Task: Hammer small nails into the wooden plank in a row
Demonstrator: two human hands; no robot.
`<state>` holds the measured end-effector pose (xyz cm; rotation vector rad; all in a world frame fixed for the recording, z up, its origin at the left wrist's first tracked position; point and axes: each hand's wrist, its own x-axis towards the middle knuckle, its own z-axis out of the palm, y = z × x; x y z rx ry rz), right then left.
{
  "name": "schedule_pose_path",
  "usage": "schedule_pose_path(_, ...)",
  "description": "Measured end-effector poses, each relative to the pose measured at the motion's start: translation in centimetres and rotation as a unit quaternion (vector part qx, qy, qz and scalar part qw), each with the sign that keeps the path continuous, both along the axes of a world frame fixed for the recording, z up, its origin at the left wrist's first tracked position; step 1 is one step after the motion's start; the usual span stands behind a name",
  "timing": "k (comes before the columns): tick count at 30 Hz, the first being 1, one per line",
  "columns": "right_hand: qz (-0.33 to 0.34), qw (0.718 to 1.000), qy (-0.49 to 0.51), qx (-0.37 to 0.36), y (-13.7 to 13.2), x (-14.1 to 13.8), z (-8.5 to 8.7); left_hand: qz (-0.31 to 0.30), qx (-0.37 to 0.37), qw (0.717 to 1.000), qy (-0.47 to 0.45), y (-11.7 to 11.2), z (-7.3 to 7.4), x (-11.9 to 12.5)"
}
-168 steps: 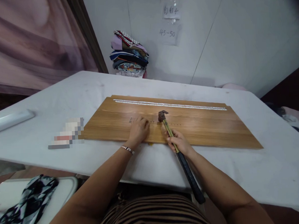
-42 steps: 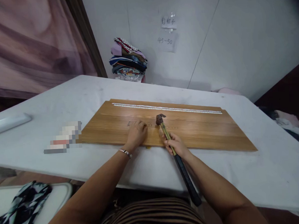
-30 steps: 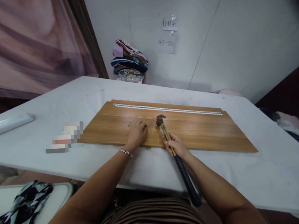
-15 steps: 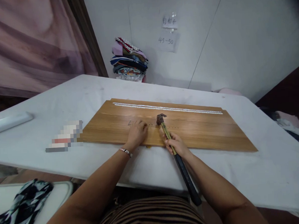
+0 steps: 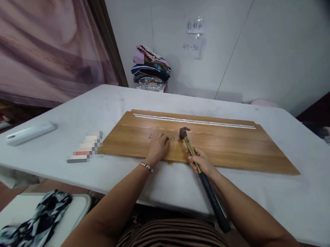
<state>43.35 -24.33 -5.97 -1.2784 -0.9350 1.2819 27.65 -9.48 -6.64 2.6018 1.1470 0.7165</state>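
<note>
A wooden board (image 5: 238, 149) lies flat on the white-covered table. My right hand (image 5: 201, 161) is closed round the shaft of a claw hammer (image 5: 205, 184); its rusty head is over the middle of the board, and its black grip end points back towards me. To the left of the hammer head, my left hand (image 5: 159, 146) rests on the board with its fingers bent together and their tips down. Whatever they may pinch is too small or hidden to see. A row of small dark dots (image 5: 199, 142) runs across the board by both hands. Small thin pieces (image 5: 151, 135) lie just beyond my left hand.
Two pale ruler-like strips (image 5: 194, 121) run along the board's far side. Left of the board are a blurred-out box (image 5: 86, 146) and a white long object (image 5: 31, 133). Folded clothes (image 5: 151, 69) are stacked at the wall. Patterned cloth (image 5: 34, 226) lies on a white surface at lower left.
The camera view has turned slightly left, so everything sits further right in the picture. Both hands and the hammer keep nearly the same places over the board.
</note>
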Motion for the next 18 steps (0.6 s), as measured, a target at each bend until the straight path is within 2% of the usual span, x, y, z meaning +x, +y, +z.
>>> schedule_pose_path(7, 0.0, 1.0, 0.0, -0.009, -0.05, -0.15, 0.44, 0.001, 0.01, 1.0, 0.003, -0.09, 0.07, -0.04)
schedule_pose_path(18, -0.007, 1.0, 0.016, 0.007, 0.14, 0.02, -0.17, -0.002, 0.006, 1.0, -0.009, 0.32, -0.34, 0.02)
